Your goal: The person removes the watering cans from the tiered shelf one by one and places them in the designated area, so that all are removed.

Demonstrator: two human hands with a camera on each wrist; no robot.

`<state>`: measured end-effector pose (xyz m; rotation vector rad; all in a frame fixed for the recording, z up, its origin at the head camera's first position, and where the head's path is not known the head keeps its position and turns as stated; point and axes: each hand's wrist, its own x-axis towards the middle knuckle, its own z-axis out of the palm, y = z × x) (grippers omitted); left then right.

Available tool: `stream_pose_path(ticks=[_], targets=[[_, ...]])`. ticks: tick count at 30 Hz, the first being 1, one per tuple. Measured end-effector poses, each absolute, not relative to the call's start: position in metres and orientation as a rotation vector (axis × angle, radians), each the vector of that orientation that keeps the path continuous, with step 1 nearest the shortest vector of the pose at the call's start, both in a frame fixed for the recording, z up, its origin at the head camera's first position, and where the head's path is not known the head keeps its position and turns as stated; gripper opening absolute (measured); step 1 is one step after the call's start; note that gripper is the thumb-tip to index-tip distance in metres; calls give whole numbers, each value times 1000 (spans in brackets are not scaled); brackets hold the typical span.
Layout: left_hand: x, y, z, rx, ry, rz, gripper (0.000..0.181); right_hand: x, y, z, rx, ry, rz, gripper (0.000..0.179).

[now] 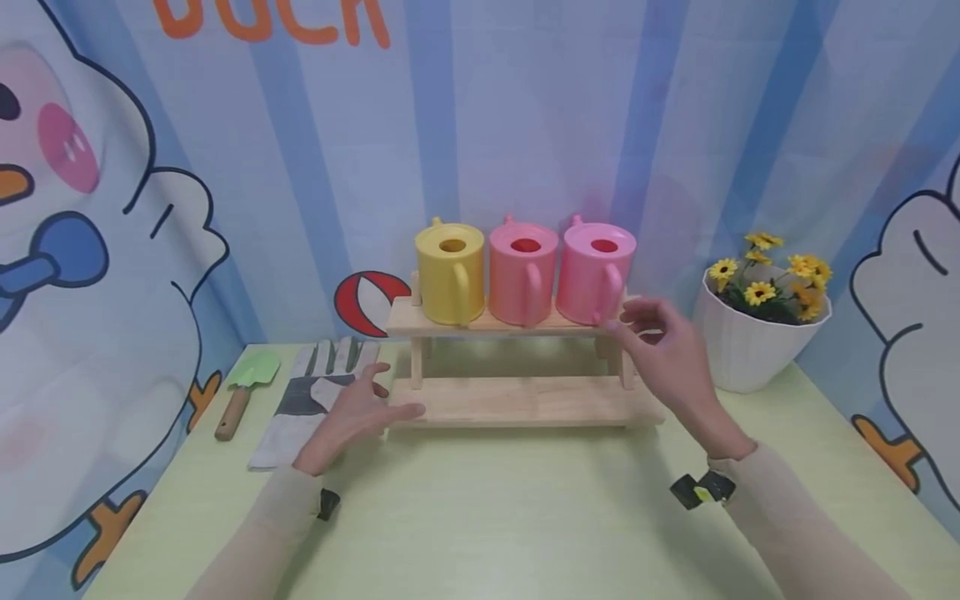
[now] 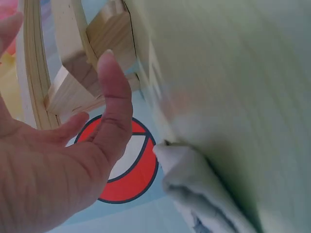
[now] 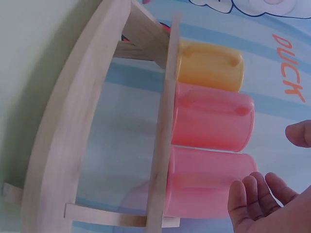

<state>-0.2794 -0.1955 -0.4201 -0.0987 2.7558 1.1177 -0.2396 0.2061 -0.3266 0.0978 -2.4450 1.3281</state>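
Three small watering cans stand in a row on the upper board of a two-tier wooden rack (image 1: 517, 402): a yellow watering can (image 1: 442, 287), a coral-pink watering can (image 1: 513, 287) and a pink watering can (image 1: 581, 287) at the right. Their handles face me. My left hand (image 1: 360, 412) is at the left end of the lower board, thumb and fingers spread, holding nothing. On the other side, my right hand (image 1: 671, 350) is beside the pink can, at the upper board's right end. Its fingers are loosely bent, and in the right wrist view a gap shows between thumb and fingers.
Left of the rack lie grey-and-white gardening gloves (image 1: 277, 442) and a green trowel (image 1: 234, 412) with a wooden handle. A white pot (image 1: 750, 350) of yellow flowers stands at the back right. Behind everything hangs a striped blue cloth (image 1: 517, 117) with cartoon ducks.
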Motion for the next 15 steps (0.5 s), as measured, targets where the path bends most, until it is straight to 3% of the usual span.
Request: stream_pose_path(ticks=[15], targets=[[-288,-189,-429,-83,2660,1215,114,-274,190,-310,-94,-2301,1366,55]])
